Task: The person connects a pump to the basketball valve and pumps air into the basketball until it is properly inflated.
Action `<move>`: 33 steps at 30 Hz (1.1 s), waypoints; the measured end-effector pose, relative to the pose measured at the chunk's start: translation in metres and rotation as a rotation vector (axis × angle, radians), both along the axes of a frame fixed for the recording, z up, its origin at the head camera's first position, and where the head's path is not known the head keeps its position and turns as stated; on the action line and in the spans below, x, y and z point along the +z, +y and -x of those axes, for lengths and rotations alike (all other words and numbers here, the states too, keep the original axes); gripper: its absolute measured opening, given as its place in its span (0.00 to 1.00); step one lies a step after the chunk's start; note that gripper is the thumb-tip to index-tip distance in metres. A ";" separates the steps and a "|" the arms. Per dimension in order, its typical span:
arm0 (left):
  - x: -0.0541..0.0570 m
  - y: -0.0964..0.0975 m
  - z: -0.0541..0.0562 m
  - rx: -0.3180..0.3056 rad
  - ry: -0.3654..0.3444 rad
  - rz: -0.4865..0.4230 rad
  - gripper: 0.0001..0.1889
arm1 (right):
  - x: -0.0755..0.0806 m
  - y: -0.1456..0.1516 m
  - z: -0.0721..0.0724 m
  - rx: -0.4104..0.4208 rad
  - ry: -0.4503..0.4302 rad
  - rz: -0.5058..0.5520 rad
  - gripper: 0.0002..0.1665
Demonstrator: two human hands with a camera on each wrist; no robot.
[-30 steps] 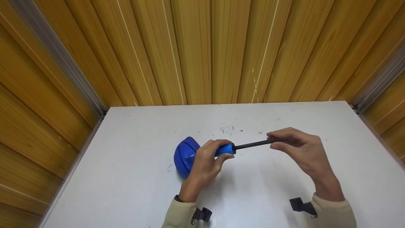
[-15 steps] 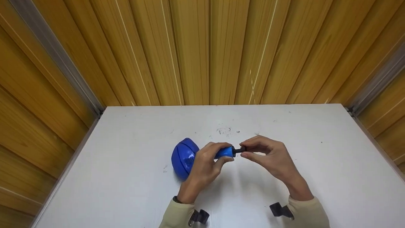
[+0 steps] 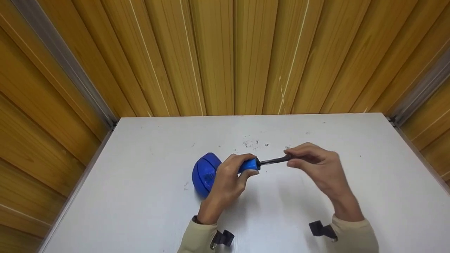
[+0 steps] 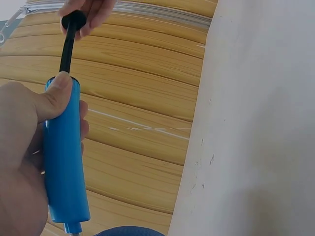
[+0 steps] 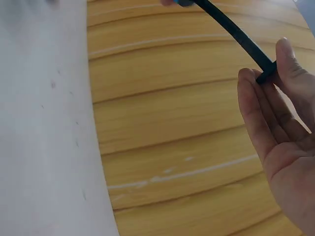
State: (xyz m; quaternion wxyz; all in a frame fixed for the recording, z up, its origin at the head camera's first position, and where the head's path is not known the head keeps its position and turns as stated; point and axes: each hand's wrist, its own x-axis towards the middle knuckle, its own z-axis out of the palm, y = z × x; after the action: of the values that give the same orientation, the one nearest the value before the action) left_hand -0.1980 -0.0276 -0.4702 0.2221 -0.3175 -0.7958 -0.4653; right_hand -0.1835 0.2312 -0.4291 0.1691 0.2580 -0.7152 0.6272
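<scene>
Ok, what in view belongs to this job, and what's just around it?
Job:
blue pump barrel, gripped by left hand
black rod, its end held by right hand
blue ball, probably

Surroundings:
white table
wood-patterned wall
black wrist mounts

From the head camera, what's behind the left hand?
The left hand partly covers a blue ball, its left side showing, and a blue pump barrel, one end showing. The ball's right side and the barrel's rest are hidden there, so whether they touch can't be told.

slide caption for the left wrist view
Left hand grips a blue pump barrel; right hand holds the end of its black rod.
</scene>
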 end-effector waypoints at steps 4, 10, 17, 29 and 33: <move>0.000 0.001 -0.001 0.007 0.015 0.006 0.16 | -0.012 -0.028 0.006 0.027 -0.016 -0.051 0.16; -0.003 -0.004 0.002 -0.018 0.001 0.006 0.17 | -0.015 -0.038 0.008 0.041 0.009 -0.110 0.18; -0.002 -0.009 0.007 -0.015 -0.031 -0.023 0.17 | 0.004 0.002 0.002 -0.007 0.102 -0.142 0.21; -0.002 0.002 0.002 0.038 0.022 0.024 0.17 | -0.006 -0.016 0.003 -0.046 -0.036 -0.115 0.16; -0.006 0.006 0.001 0.043 0.046 0.079 0.17 | -0.019 -0.034 0.008 -0.010 -0.079 -0.129 0.15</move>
State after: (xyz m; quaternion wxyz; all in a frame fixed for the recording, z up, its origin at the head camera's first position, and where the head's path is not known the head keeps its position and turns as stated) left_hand -0.1993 -0.0215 -0.4759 0.2374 -0.3192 -0.8151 -0.4212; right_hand -0.1917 0.1977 -0.4481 0.1269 0.2397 -0.7616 0.5885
